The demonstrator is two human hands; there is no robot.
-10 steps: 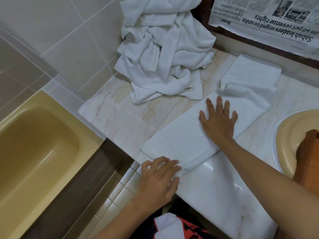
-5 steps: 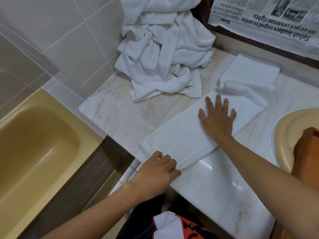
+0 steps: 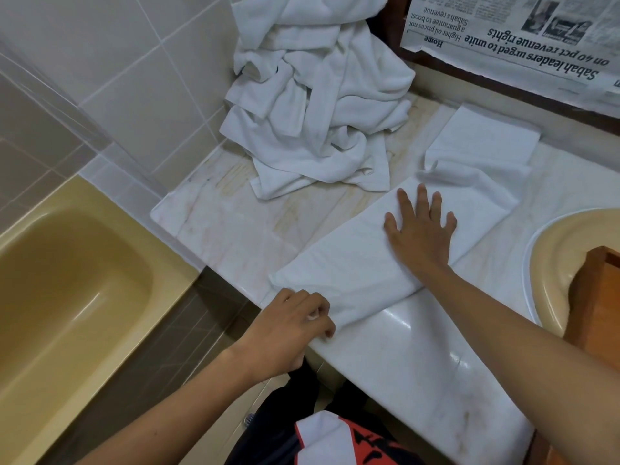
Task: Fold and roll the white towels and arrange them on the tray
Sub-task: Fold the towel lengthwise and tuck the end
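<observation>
Towel strip [image 3: 352, 273]: folded into a long narrow band, lying flat on the counter [image 3: 419, 357]. It runs diagonally away from the pinch; near end at the counter edge, far end rumpled.
Left hand [image 3: 288, 330]: fingers curled, pinching the band's near corner. A bit of white shows between the fingers.
Right hand [image 3: 419, 233]: flat with fingers spread, pressing the strip about midway, up-band from the pinch. Grips nothing.
Done: lengthwise fold looks finished on this one. No roll started that I can see.
Flat white square [image 3: 483, 135]: just past the far end, the point furthest from the pinch. Can't tell if it's a separate folded towel or this one's tail.
Pile [image 3: 315, 105]: heap of unfolded white towels, well beyond the pinch and clear of the strip. That's the backlog.
Wooden box [image 3: 600, 297]: right of the pressing hand, sitting in the yellow basin [image 3: 550, 250]. Probably the tray, but only a corner is in view, with no rolls visible on it.
Estimate: early. One towel mid-process, rolling looks next, most of the job left.
</observation>
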